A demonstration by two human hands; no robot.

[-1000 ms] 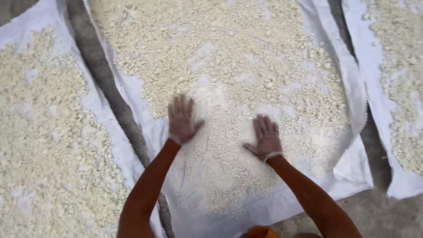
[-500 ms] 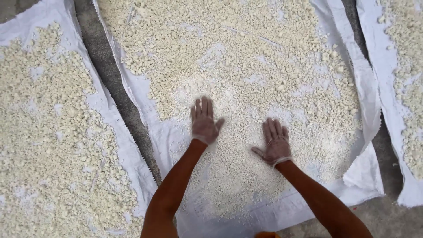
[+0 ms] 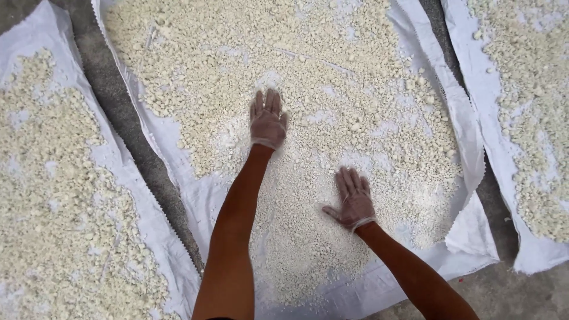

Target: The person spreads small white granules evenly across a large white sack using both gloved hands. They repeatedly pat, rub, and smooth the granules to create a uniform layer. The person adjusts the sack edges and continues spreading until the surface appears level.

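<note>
Left hand point(image 3: 268, 120) lying flat, palm down, fingers spread wide, holding nothing, pressing into pale crumbly granules point(image 3: 284, 59) spreading all around and ahead of it. Right hand point(image 3: 354, 198) resting nearer body, also splayed open, touching same granules. White woven sheet point(image 3: 178, 172) lying beneath both. Neighbouring sheets point(image 3: 127, 195) lying left and right, grey ground point(image 3: 118, 101) showing between.

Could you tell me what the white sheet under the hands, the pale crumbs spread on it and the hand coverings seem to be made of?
White sheet: probably woven plastic sacking, matte, with frayed, serrated edges. Pale crumbs: dry, chalky off-white lumps with powdery dust, perhaps a starchy foodstuff; the exact kind is unclear. Left hand and right hand: thin, translucent, dusty gloves, likely plastic or latex, bunched at the wrists.
</note>
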